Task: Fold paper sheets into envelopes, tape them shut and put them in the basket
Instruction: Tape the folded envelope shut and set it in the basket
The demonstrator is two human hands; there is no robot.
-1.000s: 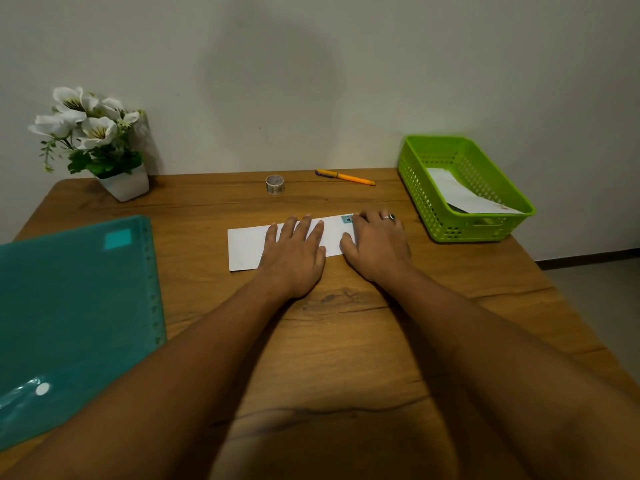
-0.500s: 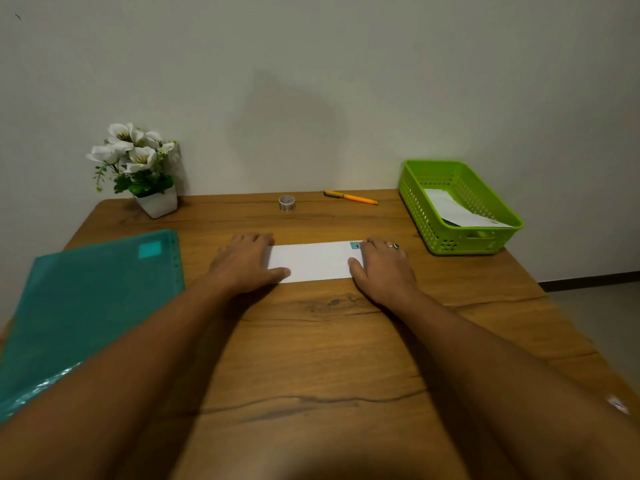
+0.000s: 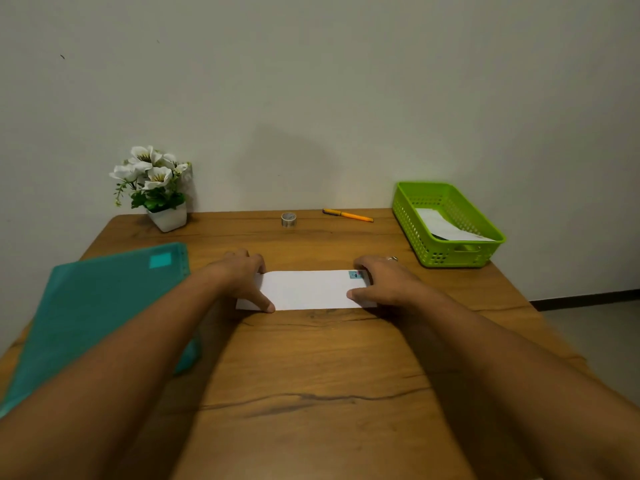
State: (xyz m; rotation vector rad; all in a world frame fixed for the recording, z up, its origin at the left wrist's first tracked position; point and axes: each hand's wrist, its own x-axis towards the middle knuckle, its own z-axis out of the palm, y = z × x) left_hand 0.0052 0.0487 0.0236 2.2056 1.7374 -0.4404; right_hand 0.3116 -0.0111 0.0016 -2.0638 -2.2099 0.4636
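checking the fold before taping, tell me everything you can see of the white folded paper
The folded paper is a long, narrow white strip, plain and matte, lying lengthwise across the middle of the wooden table. A small blue mark sits at its far right corner. No tape shows on it. The left hand holds its left end, thumb on the near corner; the right hand holds its right end, thumb on top.

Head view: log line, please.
folded paper: on table | left hand: holds left end | right hand: holds right end | tape roll: untouched | basket: white paper inside
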